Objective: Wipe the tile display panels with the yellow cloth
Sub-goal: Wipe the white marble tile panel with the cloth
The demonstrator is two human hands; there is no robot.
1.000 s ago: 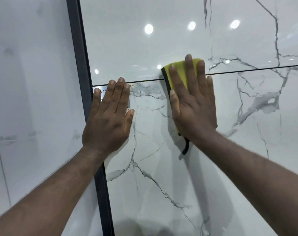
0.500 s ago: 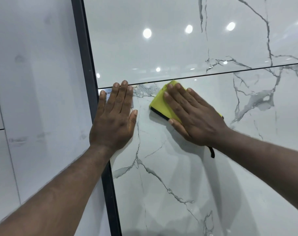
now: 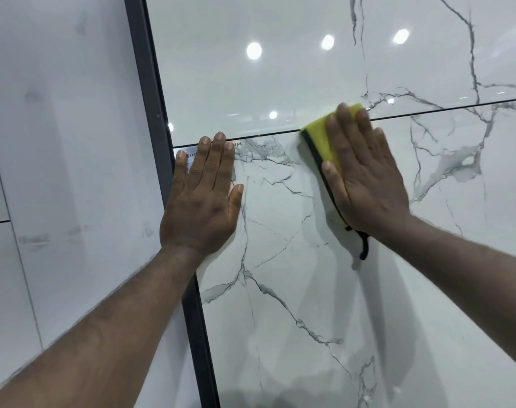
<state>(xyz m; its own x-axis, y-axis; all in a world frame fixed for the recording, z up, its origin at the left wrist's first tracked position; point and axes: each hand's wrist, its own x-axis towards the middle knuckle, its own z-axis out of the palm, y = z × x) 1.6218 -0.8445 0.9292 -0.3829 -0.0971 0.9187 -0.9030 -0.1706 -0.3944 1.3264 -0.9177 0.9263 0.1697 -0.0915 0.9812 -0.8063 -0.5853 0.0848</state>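
A glossy white marble-look tile panel [image 3: 295, 260] with grey veins fills the middle and right of the view. Another such panel [image 3: 280, 78] sits above it across a thin dark joint. My right hand [image 3: 365, 178] presses the yellow cloth [image 3: 321, 136] flat against the lower panel, fingers straight and reaching over the joint. The cloth has a black edge and a black loop hanging below my wrist. My left hand [image 3: 203, 195] lies flat with straight fingers on the lower panel's top left corner, partly covering a small label [image 3: 189, 156].
A dark vertical frame strip [image 3: 159, 142] separates these panels from a plainer white panel [image 3: 59, 172] on the left. Ceiling lights reflect as bright spots in the upper panel.
My right hand has slid the cloth to the right and up, from beside my left hand back onto the joint, and turned more upright. My left hand has stayed in place.
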